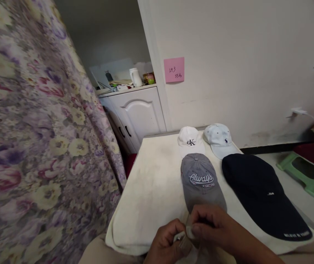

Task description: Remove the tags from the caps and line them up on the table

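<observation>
A grey cap (pixel 201 181) with white "Always" lettering lies on a white table (pixel 151 183), brim toward me. My left hand (pixel 168 244) and my right hand (pixel 214 227) meet at the brim's near edge, fingers pinched together on a small pale, shiny thing I cannot make out. A navy cap (pixel 264 194) lies to the right of the grey one. Behind them sit a white cap (pixel 190 141) with a black logo and a pale blue cap (pixel 219 138).
A flowered purple curtain (pixel 35 146) hangs close on the left. A white cabinet (pixel 137 113) with a jug and clutter stands behind it. A pink note (pixel 173 69) is stuck on the wall. A green stool (pixel 308 174) sits on the floor at right.
</observation>
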Demonstrator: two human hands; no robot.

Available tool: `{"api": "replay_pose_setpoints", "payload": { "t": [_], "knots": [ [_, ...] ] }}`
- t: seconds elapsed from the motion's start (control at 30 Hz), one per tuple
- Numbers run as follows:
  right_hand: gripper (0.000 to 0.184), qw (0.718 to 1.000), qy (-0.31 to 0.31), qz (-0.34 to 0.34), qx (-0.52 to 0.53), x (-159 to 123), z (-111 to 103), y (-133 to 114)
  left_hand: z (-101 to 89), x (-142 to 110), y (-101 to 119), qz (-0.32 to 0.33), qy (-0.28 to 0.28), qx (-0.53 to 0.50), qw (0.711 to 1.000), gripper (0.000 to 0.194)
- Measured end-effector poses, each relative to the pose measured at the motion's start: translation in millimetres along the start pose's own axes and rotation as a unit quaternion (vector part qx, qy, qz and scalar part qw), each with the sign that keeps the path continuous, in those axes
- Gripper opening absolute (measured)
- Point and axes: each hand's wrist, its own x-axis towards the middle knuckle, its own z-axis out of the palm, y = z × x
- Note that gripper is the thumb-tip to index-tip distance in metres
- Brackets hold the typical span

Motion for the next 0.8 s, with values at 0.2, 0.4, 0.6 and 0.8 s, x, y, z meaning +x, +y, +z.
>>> {"api": "replay_pose_setpoints", "payload": {
  "t": [0.2, 0.4, 0.6, 0.8],
  "knots": [
    [0.022, 0.999, -0.020, 0.008, 0.031, 0, 0, 3, 4.8, -2, 4, -0.006, -0.007, 0.006, 1.000, 0.040],
    [0.023, 0.998, -0.013, 0.011, 0.058, 2, 2, 7, 5.6, -2, 7, -0.019, 0.003, 0.014, 1.000, 0.042],
    [0.023, 0.996, -0.035, 0.010, 0.080, 3, 5, 6, 6.3, -2, 9, -0.018, -0.003, -0.002, 1.000, 0.037],
    [0.025, 0.996, -0.041, 0.019, 0.077, 1, 5, 5, 10.8, -2, 15, -0.013, 0.012, 0.014, 1.000, 0.045]
  ]
}}
